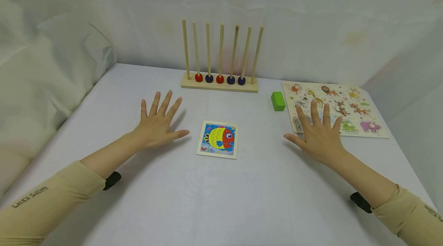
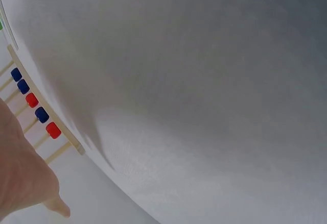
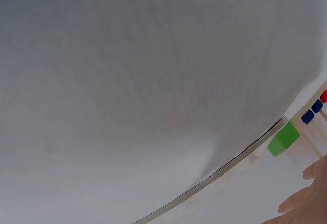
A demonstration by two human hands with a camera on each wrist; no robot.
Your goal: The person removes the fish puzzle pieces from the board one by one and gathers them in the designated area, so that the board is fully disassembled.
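Observation:
My left hand [image 1: 155, 128] hovers over the white cloth with its fingers spread and nothing in it; part of it shows in the left wrist view [image 2: 25, 168]. To its right lies a square fish puzzle [image 1: 219, 139] in a pale frame, showing a yellow and red fish on blue. My right hand [image 1: 320, 138], also spread and holding nothing, is above the lower left part of an animal puzzle board [image 1: 363, 124], hiding some of its pieces. Just beyond its fingers and to the left sits a green block [image 1: 278, 101], seen also in the right wrist view [image 3: 283, 139].
At the back stands a wooden rack [image 1: 219, 86] with several upright rods, some carrying one red or dark blue bead at the base. White cloth covers the table [image 1: 200, 199], and pale fabric walls [image 1: 311, 26] rise behind it and at both sides.

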